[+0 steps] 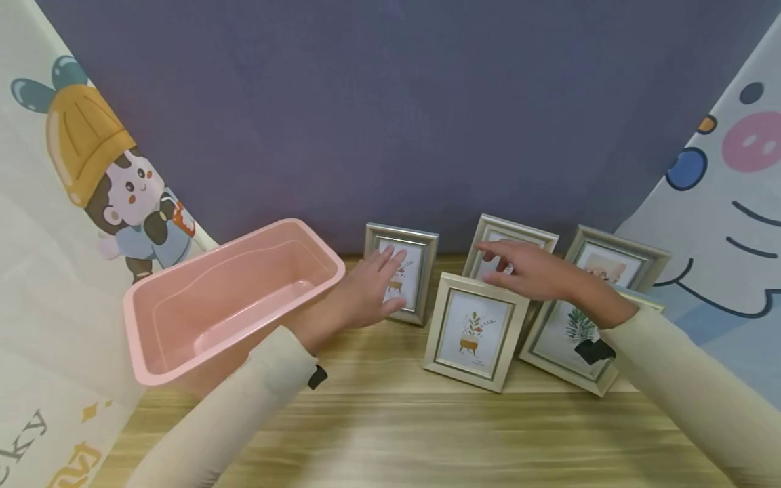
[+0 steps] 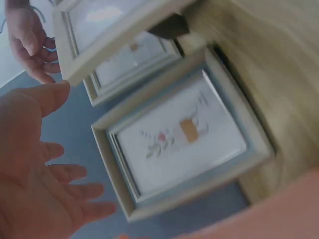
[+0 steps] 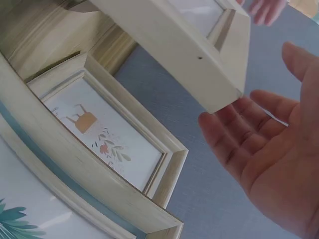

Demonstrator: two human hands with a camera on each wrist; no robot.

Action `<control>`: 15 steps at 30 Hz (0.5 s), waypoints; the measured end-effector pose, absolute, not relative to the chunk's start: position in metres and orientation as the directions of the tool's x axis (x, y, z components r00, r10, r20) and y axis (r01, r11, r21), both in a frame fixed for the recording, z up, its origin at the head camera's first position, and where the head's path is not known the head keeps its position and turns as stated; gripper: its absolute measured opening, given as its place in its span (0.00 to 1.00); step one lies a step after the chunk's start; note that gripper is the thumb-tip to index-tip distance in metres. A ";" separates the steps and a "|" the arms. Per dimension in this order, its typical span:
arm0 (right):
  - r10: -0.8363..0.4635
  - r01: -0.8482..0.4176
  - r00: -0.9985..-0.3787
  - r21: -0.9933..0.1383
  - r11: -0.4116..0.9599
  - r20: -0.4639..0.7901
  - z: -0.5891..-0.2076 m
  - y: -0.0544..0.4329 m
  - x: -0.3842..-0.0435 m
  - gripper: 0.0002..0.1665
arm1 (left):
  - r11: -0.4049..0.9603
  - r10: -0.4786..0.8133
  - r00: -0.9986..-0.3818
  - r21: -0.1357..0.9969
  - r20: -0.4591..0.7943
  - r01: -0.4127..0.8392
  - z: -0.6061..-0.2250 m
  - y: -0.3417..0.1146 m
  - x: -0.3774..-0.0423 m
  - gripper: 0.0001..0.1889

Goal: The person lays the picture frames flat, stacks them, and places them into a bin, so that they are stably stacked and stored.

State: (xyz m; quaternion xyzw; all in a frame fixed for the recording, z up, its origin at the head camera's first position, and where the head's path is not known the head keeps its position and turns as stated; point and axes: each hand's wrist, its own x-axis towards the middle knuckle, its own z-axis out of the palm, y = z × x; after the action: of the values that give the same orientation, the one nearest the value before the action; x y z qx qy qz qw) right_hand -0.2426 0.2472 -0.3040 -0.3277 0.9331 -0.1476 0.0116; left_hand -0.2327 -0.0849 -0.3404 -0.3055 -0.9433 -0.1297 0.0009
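My left hand (image 1: 369,288) is spread over the lower left part of a small standing picture frame (image 1: 419,274) with a plant print. In the left wrist view its fingers are apart and its thumb comes close to a pale frame's corner; whether they touch I cannot tell. My right hand (image 1: 527,268) hovers at the top of a cream picture frame (image 1: 476,332), which stands at the front with a potted-plant print. It hides part of a second plant-print frame (image 1: 525,229) behind. In the right wrist view the right hand's loosely bent fingers (image 3: 234,139) lie beside the cream frame's corner.
A pink plastic bin (image 1: 244,291) stands on the left of the wooden table (image 1: 390,434). At the right are a frame with a green leaf print (image 1: 558,332) and another frame (image 1: 610,261) behind it. A dark blue backdrop (image 1: 390,122) rises behind, with printed sheets on both sides.
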 end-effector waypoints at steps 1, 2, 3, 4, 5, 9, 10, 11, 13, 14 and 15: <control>-0.617 -0.613 -0.782 -0.288 0.736 0.087 -0.304 0.248 -0.242 0.35 | 0.764 0.580 -0.810 0.288 0.084 0.577 -0.343 -0.083 -0.232 0.45; -0.620 -0.618 -0.779 -0.292 0.730 0.098 -0.304 0.249 -0.241 0.34 | 0.747 0.583 -0.808 0.335 0.086 0.575 -0.346 -0.081 -0.231 0.45; -0.622 -0.622 -0.776 -0.298 0.725 0.107 -0.304 0.249 -0.240 0.33 | 0.727 0.585 -0.807 0.385 0.086 0.568 -0.348 -0.080 -0.230 0.45; -0.623 -0.624 -0.774 -0.301 0.721 0.113 -0.305 0.250 -0.239 0.31 | 0.711 0.582 -0.809 0.430 0.084 0.556 -0.351 -0.078 -0.229 0.45; -0.622 -0.623 -0.774 -0.307 0.719 0.114 -0.305 0.251 -0.238 0.31 | 0.698 0.577 -0.813 0.469 0.080 0.542 -0.353 -0.077 -0.228 0.45; -0.608 -0.597 -0.790 -0.337 0.728 0.086 -0.312 0.255 -0.237 0.29 | 0.629 0.572 -0.818 0.605 0.067 0.489 -0.365 -0.073 -0.228 0.44; -0.603 -0.588 -0.794 -0.345 0.731 0.076 -0.313 0.256 -0.237 0.29 | 0.615 0.569 -0.820 0.630 0.061 0.474 -0.369 -0.072 -0.229 0.44; -0.600 -0.581 -0.797 -0.357 0.731 0.069 -0.315 0.257 -0.237 0.28 | 0.598 0.568 -0.821 0.659 0.052 0.456 -0.372 -0.071 -0.229 0.43; -0.599 -0.574 -0.798 -0.378 0.726 0.062 -0.318 0.260 -0.238 0.28 | 0.573 0.562 -0.827 0.703 0.036 0.420 -0.382 -0.068 -0.232 0.42; -0.599 -0.571 -0.799 -0.390 0.722 0.060 -0.319 0.262 -0.238 0.27 | 0.555 0.561 -0.827 0.728 0.029 0.402 -0.387 -0.066 -0.233 0.41; -0.599 -0.567 -0.799 -0.404 0.718 0.057 -0.319 0.263 -0.238 0.27 | 0.541 0.562 -0.827 0.746 0.024 0.389 -0.391 -0.065 -0.234 0.41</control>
State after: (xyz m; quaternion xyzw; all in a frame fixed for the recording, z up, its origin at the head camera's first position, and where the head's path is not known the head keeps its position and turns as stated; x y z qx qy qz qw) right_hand -0.2380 0.2630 -0.3195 -0.3149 0.9260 -0.2047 0.0390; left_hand -0.2338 -0.0647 -0.3915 -0.2731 -0.8707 -0.3939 -0.1099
